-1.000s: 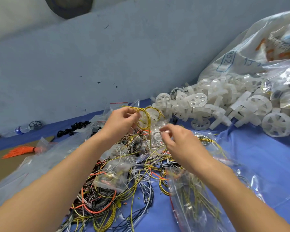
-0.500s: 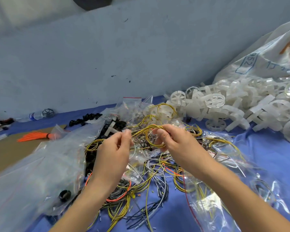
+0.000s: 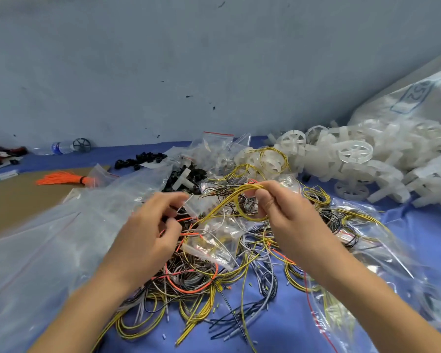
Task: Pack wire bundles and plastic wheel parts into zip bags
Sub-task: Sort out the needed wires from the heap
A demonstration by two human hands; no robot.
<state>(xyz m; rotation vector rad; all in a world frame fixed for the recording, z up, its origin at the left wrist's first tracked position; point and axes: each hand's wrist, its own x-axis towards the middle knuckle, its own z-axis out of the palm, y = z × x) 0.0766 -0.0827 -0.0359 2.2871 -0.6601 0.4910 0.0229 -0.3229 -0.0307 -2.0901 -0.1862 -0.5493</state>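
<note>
Right hand [image 3: 287, 215]: raised over the wire pile, thumb and fingers pinching a coiled yellow wire bundle [image 3: 242, 200], forearm entering from lower right. Left hand [image 3: 150, 230]: just beside it, fingers curled, fingertips pinching a thin white wire at the edge of a small zip bag [image 3: 209, 240]; forearm entering from lower left.

Loose wire pile [image 3: 204, 281]: yellow, orange, grey and black strands, too tangled to count, lying beneath both hands. White plastic wheel parts [image 3: 354, 154]: one heap, far right, uncountable. Large clear bags: one at left [image 3: 49, 245], one at lower right [image 3: 382, 276]. Orange wire bundle [image 3: 61, 179]: one, far left. Black parts [image 3: 140, 160]: one small cluster.

Surface: blue cloth [image 3: 430, 225]. Behind: grey-blue wall [image 3: 189, 59].
</note>
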